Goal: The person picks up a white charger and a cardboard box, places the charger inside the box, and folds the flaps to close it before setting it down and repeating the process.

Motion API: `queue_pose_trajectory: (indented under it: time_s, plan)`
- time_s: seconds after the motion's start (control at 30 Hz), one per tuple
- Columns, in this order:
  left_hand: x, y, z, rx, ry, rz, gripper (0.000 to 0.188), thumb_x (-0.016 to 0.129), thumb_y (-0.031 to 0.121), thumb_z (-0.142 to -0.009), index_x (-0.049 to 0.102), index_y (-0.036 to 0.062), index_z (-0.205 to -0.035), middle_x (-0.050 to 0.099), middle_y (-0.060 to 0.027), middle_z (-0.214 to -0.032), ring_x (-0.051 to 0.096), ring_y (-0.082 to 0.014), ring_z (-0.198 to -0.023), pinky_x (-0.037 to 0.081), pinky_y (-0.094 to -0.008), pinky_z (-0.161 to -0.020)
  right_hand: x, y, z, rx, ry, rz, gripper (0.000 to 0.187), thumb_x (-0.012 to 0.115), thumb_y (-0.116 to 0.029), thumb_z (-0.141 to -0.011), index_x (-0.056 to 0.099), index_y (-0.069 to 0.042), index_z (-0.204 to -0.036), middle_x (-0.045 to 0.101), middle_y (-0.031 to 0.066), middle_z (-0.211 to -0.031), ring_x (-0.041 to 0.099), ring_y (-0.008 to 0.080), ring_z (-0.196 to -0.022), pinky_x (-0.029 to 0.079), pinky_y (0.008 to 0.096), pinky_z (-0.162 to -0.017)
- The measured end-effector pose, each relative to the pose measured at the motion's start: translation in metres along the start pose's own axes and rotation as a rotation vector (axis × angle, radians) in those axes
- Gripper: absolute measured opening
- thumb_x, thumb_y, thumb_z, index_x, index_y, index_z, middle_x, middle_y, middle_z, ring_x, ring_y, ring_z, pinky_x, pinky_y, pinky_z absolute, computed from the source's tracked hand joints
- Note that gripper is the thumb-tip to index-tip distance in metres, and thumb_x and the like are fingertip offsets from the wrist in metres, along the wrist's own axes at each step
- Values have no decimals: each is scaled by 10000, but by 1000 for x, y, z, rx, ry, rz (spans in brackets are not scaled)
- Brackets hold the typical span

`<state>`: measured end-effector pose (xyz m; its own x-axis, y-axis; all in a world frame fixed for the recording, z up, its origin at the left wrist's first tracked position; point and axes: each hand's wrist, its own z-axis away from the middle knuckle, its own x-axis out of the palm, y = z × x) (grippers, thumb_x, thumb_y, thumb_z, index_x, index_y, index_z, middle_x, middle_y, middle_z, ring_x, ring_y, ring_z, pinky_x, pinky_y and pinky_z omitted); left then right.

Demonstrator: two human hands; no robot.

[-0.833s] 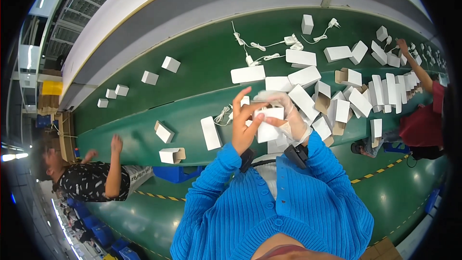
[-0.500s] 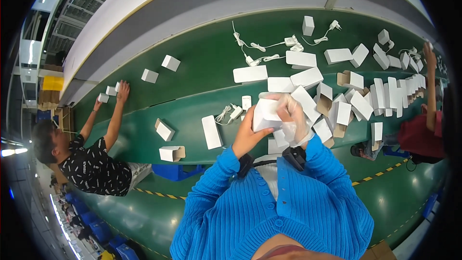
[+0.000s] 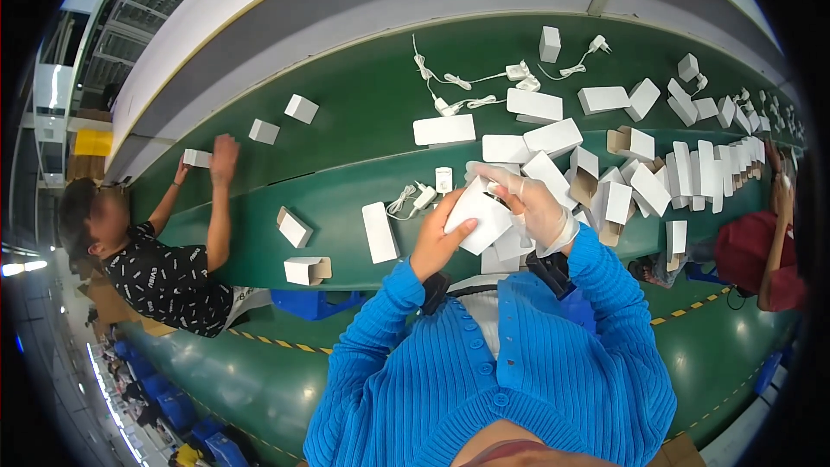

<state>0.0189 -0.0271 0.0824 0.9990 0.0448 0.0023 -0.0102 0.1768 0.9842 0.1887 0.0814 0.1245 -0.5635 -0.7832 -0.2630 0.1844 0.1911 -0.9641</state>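
A small white cardboard box (image 3: 478, 220) is gripped in my left hand (image 3: 436, 240), its thumb lying across the near face. The box is tilted, and a dark gap shows at its upper right end. My right hand (image 3: 538, 207), in a thin translucent glove, has its fingers bent against that end; what lies inside the box is hidden. Just beyond my left hand, on the green bench, are a white plug adapter (image 3: 443, 179) and another adapter with a coiled cable (image 3: 423, 199). A closed white box (image 3: 379, 233) lies to the left of them.
Many white boxes (image 3: 618, 201) crowd the bench at my right, some with open flaps. Cabled adapters (image 3: 446, 107) lie farther back. Two open boxes (image 3: 307, 271) rest at the left front. A co-worker (image 3: 169, 268) handles boxes at left; another (image 3: 761, 246) stands at right.
The box in my hands has turned, bringing its gapped end into view. My right hand has shifted slightly right and down. The left co-worker's boxes are drawn together, with one hand raised.
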Motion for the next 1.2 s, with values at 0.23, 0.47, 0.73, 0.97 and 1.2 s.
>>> queue_pose_trajectory:
  time_s: [0.23, 0.47, 0.73, 0.97, 1.2]
  plan:
    - [0, -4, -3, -40, 4, 53, 510, 577, 217, -880, 404, -13, -1301, 544, -127, -1160, 526, -166, -1036, 417, -274, -878, 20, 1, 1, -72, 125, 275, 413, 393, -37, -941, 384, -61, -1353, 470, 158, -1315, 501, 275, -1169, 382, 325, -980]
    - [-3, 2, -6, 24, -21, 38, 605, 582, 225, -868, 324, 56, -1388, 501, -134, -1240, 521, -173, -1047, 407, -272, -893, 6, 1, -3, -125, 22, -172, 409, 361, -91, -966, 358, -42, -1373, 403, 124, -1385, 401, 232, -1262, 291, 313, -1052]
    - [-5, 12, -10, -25, -78, 15, 671, 589, 240, -851, 266, 123, -1428, 500, -144, -1258, 541, -205, -1040, 420, -297, -889, 13, -1, -8, -6, 74, -129, 407, 317, -153, -987, 355, -42, -1377, 396, 128, -1386, 389, 229, -1266, 274, 306, -1057]
    - [-5, -9, -12, 179, -21, -152, 683, 592, 229, -849, 250, 126, -1432, 545, -160, -1167, 554, -213, -1010, 429, -303, -870, 14, 5, -11, -7, 22, 48, 426, 338, -177, -986, 329, -36, -1388, 390, 139, -1386, 369, 237, -1280, 255, 309, -1066]
    - [-7, -15, -2, 103, -31, 78, 710, 595, 219, -846, 216, 104, -1435, 556, -188, -1107, 562, -206, -982, 431, -297, -843, 5, 19, -2, -61, -198, -381, 490, 359, -228, -988, 232, -71, -1434, 417, 127, -1368, 399, 202, -1243, 298, 284, -1027]
